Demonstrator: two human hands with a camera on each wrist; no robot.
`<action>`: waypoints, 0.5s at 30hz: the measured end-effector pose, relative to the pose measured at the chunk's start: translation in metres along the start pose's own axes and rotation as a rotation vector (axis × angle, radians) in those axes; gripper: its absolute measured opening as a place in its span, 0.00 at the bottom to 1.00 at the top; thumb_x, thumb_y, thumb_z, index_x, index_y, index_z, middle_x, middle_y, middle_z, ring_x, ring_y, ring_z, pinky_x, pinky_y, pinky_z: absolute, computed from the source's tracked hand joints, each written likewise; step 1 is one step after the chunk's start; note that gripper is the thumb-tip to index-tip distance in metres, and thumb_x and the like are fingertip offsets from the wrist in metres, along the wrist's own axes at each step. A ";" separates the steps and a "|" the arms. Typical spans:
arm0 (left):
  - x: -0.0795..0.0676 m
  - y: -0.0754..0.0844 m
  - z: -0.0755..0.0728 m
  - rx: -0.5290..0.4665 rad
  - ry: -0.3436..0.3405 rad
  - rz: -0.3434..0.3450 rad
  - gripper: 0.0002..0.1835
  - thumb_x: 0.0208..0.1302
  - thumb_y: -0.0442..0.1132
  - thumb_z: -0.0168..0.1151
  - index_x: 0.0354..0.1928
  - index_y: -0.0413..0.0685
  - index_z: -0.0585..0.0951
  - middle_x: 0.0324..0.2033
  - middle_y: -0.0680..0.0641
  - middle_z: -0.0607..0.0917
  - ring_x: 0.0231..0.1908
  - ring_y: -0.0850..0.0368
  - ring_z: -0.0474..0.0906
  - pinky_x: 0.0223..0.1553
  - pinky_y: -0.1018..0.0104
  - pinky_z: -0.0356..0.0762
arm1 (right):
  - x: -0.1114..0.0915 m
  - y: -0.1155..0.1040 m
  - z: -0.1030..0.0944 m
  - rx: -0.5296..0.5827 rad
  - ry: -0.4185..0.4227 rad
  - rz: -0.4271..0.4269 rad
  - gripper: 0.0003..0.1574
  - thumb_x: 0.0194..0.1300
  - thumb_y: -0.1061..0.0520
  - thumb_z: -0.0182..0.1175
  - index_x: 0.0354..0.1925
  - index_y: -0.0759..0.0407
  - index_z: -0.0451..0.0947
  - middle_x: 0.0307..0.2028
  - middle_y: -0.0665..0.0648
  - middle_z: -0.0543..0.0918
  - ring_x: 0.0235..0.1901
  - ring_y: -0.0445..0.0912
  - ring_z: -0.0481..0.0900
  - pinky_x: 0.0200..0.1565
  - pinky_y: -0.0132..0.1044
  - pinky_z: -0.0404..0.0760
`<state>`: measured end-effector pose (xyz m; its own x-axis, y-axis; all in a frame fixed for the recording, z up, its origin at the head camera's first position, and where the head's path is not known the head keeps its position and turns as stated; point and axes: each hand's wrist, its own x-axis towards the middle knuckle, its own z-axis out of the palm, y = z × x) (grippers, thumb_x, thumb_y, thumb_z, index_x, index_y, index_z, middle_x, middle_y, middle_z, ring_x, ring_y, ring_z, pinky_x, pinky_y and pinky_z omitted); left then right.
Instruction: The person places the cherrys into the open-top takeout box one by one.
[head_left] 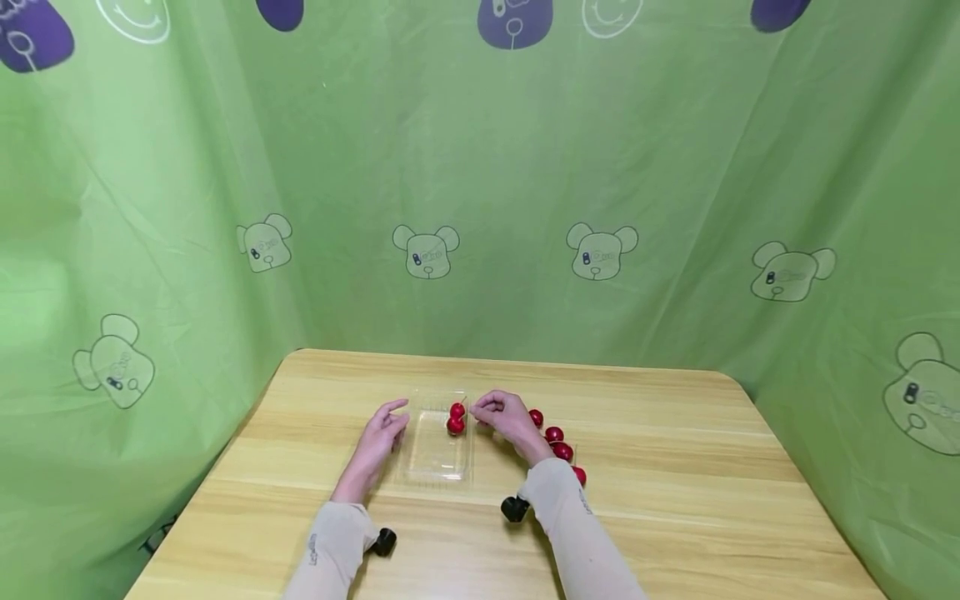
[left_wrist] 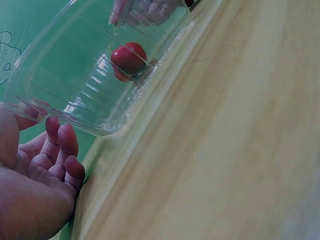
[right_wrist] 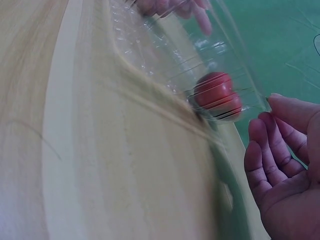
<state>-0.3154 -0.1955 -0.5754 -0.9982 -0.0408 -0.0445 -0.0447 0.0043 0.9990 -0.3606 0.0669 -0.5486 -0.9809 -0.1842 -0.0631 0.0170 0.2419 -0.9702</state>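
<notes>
A clear plastic container (head_left: 437,477) lies on the wooden table between the two hands. Inside it, near its right wall, two red cherries (head_left: 455,426) sit close together. My left hand (head_left: 384,432) is at the container's left edge, its fingers loosely bent and apart; in the left wrist view the thumb overlaps the rim. At the right edge, my right hand (head_left: 506,418) brings thumb and index fingertips (right_wrist: 276,103) together in what looks like a pinch on a cherry's thin stem. The stem's end is hard to make out against the clear rim.
Several more cherries (head_left: 554,434) lie in a slanting row to the right of the right hand, partly behind its wrist. The wooden table (head_left: 675,500) reaches to a green curtain (head_left: 510,317) with bear prints at the back and sides.
</notes>
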 end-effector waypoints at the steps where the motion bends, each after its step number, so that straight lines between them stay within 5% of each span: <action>1: 0.000 -0.001 0.000 0.000 -0.001 0.000 0.26 0.78 0.40 0.58 0.73 0.43 0.70 0.34 0.49 0.77 0.30 0.58 0.71 0.31 0.70 0.69 | -0.001 0.000 -0.001 0.000 -0.003 0.004 0.08 0.68 0.58 0.70 0.41 0.61 0.83 0.32 0.55 0.85 0.35 0.50 0.85 0.40 0.38 0.81; 10: -0.003 0.001 0.001 0.010 -0.001 0.000 0.26 0.78 0.41 0.58 0.73 0.44 0.70 0.32 0.50 0.76 0.30 0.57 0.70 0.32 0.69 0.68 | -0.007 -0.016 -0.016 -0.002 -0.019 -0.063 0.10 0.69 0.61 0.68 0.46 0.66 0.83 0.41 0.68 0.87 0.43 0.63 0.85 0.50 0.53 0.85; 15: -0.004 0.003 0.000 0.016 -0.002 -0.002 0.26 0.78 0.41 0.57 0.73 0.45 0.70 0.33 0.50 0.76 0.31 0.57 0.70 0.34 0.69 0.70 | -0.011 -0.022 -0.041 -0.051 -0.029 -0.093 0.15 0.71 0.58 0.66 0.51 0.67 0.82 0.46 0.72 0.85 0.43 0.60 0.85 0.52 0.55 0.83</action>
<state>-0.3113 -0.1950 -0.5723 -0.9982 -0.0389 -0.0467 -0.0475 0.0200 0.9987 -0.3578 0.1032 -0.5170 -0.9718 -0.2350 0.0192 -0.0844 0.2705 -0.9590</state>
